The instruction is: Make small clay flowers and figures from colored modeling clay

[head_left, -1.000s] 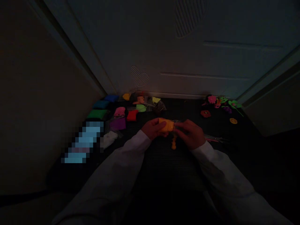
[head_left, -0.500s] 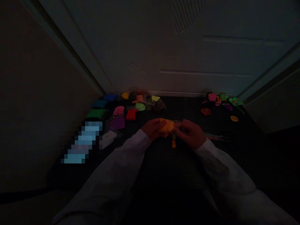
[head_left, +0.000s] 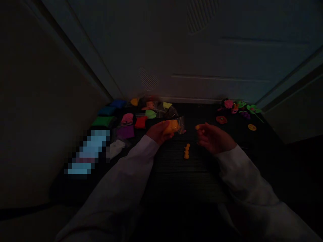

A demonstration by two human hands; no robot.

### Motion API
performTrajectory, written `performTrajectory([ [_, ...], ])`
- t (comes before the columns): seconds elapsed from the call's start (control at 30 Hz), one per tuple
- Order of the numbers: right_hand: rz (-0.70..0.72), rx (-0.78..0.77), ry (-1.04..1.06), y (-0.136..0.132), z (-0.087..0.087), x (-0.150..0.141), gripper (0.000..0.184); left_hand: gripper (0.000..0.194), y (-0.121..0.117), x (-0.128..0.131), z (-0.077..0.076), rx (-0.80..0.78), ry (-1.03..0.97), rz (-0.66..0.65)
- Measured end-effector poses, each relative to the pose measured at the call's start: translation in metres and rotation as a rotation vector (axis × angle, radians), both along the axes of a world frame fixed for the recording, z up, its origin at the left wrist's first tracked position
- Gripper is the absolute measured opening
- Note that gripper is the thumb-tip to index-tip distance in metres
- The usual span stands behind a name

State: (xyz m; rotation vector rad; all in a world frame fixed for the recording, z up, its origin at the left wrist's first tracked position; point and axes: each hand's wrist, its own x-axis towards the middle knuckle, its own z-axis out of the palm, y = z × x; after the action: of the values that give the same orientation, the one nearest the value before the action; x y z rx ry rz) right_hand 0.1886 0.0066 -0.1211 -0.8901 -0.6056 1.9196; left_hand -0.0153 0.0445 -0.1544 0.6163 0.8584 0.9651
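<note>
My left hand [head_left: 160, 132] is closed round a clear plastic bag of orange modelling clay [head_left: 172, 126], its open end pointing right. To the right, my right hand [head_left: 214, 137] pinches a small piece of orange clay [head_left: 198, 127] between thumb and fingertips, apart from the bag. Between and below the hands, a short row of joined orange clay balls [head_left: 186, 152] lies on the dark ridged surface [head_left: 176, 171]. The picture is very dim, so fine detail is lost.
At left lie clay packets, among them green [head_left: 103, 121], purple [head_left: 125, 131], red [head_left: 141, 122] and white [head_left: 116, 149], beside a pixelated bright screen [head_left: 89, 151]. Finished-looking clay flowers [head_left: 253, 109], a red piece [head_left: 221, 119] and a yellow disc [head_left: 252, 127] sit at right. A pale panel [head_left: 161, 50] rises behind.
My hands have moved apart. My right hand has drawn right from the bag with a bit of orange clay, and the left has shifted slightly left and up with the bag.
</note>
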Motion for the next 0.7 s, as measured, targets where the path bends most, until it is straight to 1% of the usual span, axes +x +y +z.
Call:
performTrajectory([
  [0.07,-0.015,-0.041,0.011,0.000,-0.001,-0.001,0.017,0.016,0.001,0.000,0.000,-0.034,0.011,0.030],
  [0.2,-0.067,-0.077,0.007,0.000,-0.003,-0.003,0.019,0.017,0.004,0.000,0.000,-0.067,0.015,0.037],
  [0.27,-0.102,-0.066,0.028,0.001,-0.007,-0.003,0.023,0.017,0.005,0.000,0.001,-0.080,0.017,0.044],
  [0.37,-0.137,-0.012,0.056,0.002,-0.015,-0.003,0.036,0.016,0.004,0.001,0.001,-0.092,0.020,0.047],
  [0.4,-0.140,0.005,0.057,0.002,-0.016,-0.003,0.038,0.016,0.004,0.001,0.001,-0.091,0.021,0.045],
  [0.5,-0.118,0.030,0.041,0.001,-0.016,-0.003,0.035,0.016,0.004,0.001,0.002,-0.084,0.017,0.053],
  [0.63,-0.053,0.071,0.008,-0.003,-0.008,-0.004,0.025,0.017,0.003,0.001,0.002,-0.080,0.013,0.057],
  [0.7,-0.024,0.061,-0.017,-0.005,-0.004,-0.005,0.020,0.018,0.003,0.001,0.002,-0.082,0.020,0.055],
])
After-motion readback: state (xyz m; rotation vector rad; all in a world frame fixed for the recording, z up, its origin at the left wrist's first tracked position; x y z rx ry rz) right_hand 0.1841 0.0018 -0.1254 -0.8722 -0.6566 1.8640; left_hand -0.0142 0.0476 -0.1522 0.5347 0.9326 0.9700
